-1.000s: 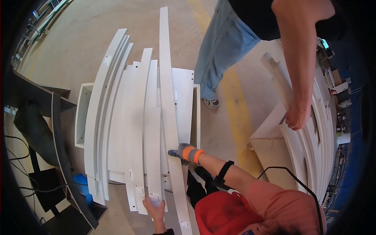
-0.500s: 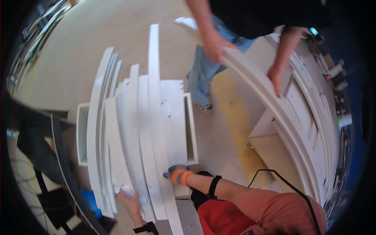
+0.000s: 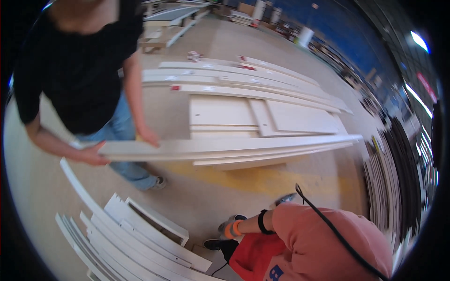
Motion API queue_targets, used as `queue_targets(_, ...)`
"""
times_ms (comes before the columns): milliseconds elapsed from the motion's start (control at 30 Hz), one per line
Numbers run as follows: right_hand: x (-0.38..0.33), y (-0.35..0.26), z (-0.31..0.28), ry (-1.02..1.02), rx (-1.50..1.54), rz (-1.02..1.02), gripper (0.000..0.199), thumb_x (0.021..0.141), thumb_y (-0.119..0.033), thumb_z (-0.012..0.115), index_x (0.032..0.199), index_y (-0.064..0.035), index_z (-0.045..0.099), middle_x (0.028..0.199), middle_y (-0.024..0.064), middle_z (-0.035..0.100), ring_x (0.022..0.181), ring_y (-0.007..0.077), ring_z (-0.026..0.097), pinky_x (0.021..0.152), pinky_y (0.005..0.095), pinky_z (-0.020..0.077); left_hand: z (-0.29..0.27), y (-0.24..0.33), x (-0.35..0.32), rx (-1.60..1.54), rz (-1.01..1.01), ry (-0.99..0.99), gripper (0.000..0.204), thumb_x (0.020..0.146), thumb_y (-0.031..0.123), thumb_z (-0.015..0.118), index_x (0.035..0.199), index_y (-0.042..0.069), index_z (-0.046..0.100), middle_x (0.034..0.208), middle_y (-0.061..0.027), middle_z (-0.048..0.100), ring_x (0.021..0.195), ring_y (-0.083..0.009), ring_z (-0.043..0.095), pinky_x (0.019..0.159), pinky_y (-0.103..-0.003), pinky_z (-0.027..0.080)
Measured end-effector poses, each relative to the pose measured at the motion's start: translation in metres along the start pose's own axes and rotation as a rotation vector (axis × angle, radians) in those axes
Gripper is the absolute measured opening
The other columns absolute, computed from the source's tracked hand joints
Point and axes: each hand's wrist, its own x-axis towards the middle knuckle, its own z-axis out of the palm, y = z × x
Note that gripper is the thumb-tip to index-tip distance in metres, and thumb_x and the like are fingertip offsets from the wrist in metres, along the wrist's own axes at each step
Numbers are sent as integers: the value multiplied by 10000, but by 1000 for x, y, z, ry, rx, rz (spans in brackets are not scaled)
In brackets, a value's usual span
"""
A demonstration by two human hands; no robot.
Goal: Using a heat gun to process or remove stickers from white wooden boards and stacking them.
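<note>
Two hands of a co-worker (image 3: pixel 75 70) in a black shirt and jeans gripped the near end of a long white board (image 3: pixel 225 149), which stretched level from left to right across the middle of the scene; one of those hands (image 3: pixel 150 137) lay on its far edge, the other (image 3: pixel 93 154) cupped its left end. The wearer's own right hand (image 3: pixel 230 229), in an orange-banded glove with a black wrist strap, hung low beside a dark shoe (image 3: pixel 213 244); whether it was clenched could not be told; the left hand was out of sight. White panels (image 3: pixel 262 117) lay on the floor (image 3: pixel 197 196) beyond the board; more white strips (image 3: pixel 126 234) were stacked near left; a black cable (image 3: pixel 328 225) crossed the pink sleeve (image 3: pixel 318 234).
</note>
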Motion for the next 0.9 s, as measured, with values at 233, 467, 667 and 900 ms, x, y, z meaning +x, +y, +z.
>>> queue_targets(233,-62,189,44,368,482,241,437,848,-413,490,1038,-72,687,1084,173,671,1014,354,626,899,455,467,-9,237,-52,-343,677,-36,517,917,377,637,1207,-46,574,1151,-268,587,1072,-433,544,945,-526,426)
queue_targets(467,-169,326,105,485,557,364,355,880,-313,483,971,-35,683,1009,198,672,973,390,626,853,475,480,-16,457,-141,-501,1075,-320,554,796,186,713,1271,-28,525,1286,-230,507,1181,-412,474,1013,-506,362)
queue_targets(667,-268,409,169,634,476,293,358,912,-317,476,1031,-51,683,1070,198,664,1012,384,617,892,471,476,-7,605,-247,-487,1351,-474,505,817,109,683,1287,18,521,1310,-199,477,1216,-375,434,1040,-474,322)
queue_targets(900,-334,474,154,1024,1086,604,395,887,-352,600,1143,-54,643,1070,180,680,955,288,662,849,382,512,29,706,-308,-434,1463,-494,532,795,100,690,1293,43,513,1306,-167,484,1224,-352,432,1051,-456,325)
